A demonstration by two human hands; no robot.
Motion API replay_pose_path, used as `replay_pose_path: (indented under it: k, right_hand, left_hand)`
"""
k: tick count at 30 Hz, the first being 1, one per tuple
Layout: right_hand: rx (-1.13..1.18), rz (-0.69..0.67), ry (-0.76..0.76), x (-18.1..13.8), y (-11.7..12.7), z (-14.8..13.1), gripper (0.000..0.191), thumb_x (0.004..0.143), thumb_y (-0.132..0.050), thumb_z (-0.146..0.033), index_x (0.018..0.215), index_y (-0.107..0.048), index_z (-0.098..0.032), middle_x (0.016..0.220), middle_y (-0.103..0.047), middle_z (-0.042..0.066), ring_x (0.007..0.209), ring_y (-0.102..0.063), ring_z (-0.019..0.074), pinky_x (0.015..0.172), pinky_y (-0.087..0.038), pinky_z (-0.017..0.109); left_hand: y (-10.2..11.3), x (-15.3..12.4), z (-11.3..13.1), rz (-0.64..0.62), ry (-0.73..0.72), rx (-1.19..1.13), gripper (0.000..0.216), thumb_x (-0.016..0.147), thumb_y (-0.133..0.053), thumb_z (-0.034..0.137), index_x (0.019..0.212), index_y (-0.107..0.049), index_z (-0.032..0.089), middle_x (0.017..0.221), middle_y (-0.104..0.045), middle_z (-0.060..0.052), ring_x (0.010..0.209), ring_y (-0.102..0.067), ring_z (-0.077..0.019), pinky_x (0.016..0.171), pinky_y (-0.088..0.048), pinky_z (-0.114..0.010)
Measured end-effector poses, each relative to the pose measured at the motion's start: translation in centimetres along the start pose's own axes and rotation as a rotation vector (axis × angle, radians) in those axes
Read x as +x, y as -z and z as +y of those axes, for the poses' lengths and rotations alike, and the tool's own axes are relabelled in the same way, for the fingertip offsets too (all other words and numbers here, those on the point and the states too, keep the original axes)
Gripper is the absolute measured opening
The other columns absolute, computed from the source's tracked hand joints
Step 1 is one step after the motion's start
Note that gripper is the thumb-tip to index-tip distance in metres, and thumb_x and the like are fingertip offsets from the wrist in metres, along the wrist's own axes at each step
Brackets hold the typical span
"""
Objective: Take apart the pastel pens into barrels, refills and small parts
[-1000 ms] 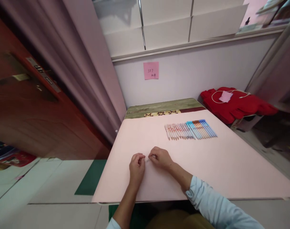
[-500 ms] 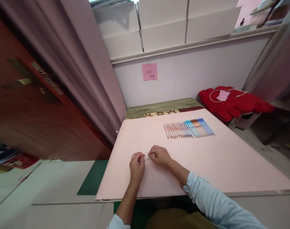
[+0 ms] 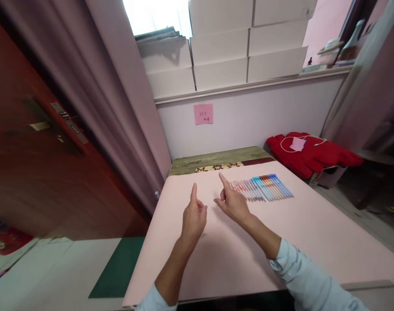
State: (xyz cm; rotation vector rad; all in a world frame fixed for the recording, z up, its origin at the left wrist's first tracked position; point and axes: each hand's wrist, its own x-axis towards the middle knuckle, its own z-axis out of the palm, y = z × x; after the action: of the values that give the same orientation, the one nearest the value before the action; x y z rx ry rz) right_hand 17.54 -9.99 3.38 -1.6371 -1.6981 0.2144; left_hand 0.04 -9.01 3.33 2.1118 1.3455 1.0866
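Observation:
Both my hands are raised above the pink table sheet (image 3: pixel 300 233). My left hand (image 3: pixel 193 216) has its forefinger pointing up and the other fingers curled, holding nothing. My right hand (image 3: pixel 231 201) also points its forefinger up and forward, thumb out, other fingers folded, and is empty. A row of several pens (image 3: pixel 263 189), pinkish at the left and blue at the right, lies side by side just right of my right hand. Whether a small item still lies on the sheet below my hands, I cannot tell.
A wooden table edge (image 3: pixel 216 156) shows beyond the sheet. A pink sticky note (image 3: pixel 203 114) is on the wall. Red clothing (image 3: pixel 313 151) with a white cable lies at the right. A curtain (image 3: pixel 119 99) and a dark red door (image 3: pixel 31 164) stand at the left. White boxes (image 3: pixel 235 47) sit on the sill.
My hands were low on the sheet, fingertips pinched together around something small. Now both have lifted off and moved away from me, each with a forefinger raised. The view tilted upward.

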Motion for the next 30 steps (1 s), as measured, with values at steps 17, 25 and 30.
replay_pose_path:
  k: [17,25,30]
  right_hand:
    - [-0.539,0.323,0.133,4.0,3.4,-2.1,0.093,0.08,-0.041,-0.002,0.155,0.011,-0.021,0.078,-0.066,0.005,0.058,-0.055,0.016,0.057,-0.046,0.026]
    - [-0.559,0.379,0.113,3.9,4.4,-2.0,0.091,0.078,-0.041,-0.001,0.156,0.002,-0.02,0.074,-0.064,0.005,0.056,-0.053,0.0156,0.056,-0.046,0.026]
    - [-0.613,0.414,0.122,3.6,4.8,-1.7,0.092,0.077,-0.042,-0.001,0.156,0.002,-0.018,0.07,-0.063,0.004,0.053,-0.052,0.0146,0.053,-0.045,0.025]
  left_hand:
    - [-0.3,5.7,4.8,0.286,-0.28,0.35,0.084,0.075,-0.053,0.003,0.152,-0.024,0.018,0.075,-0.058,-0.003,0.066,-0.051,-0.0183,0.075,-0.047,-0.032]
    - [-0.1,5.9,5.2,0.284,-0.285,0.313,0.08,0.077,-0.052,0.004,0.151,-0.026,0.017,0.073,-0.057,-0.004,0.068,-0.052,-0.02,0.077,-0.048,-0.036]
    - [-0.1,5.8,6.0,0.268,-0.311,0.31,0.079,0.079,-0.047,0.004,0.152,-0.02,0.015,0.078,-0.06,-0.006,0.067,-0.052,-0.0201,0.075,-0.047,-0.035]
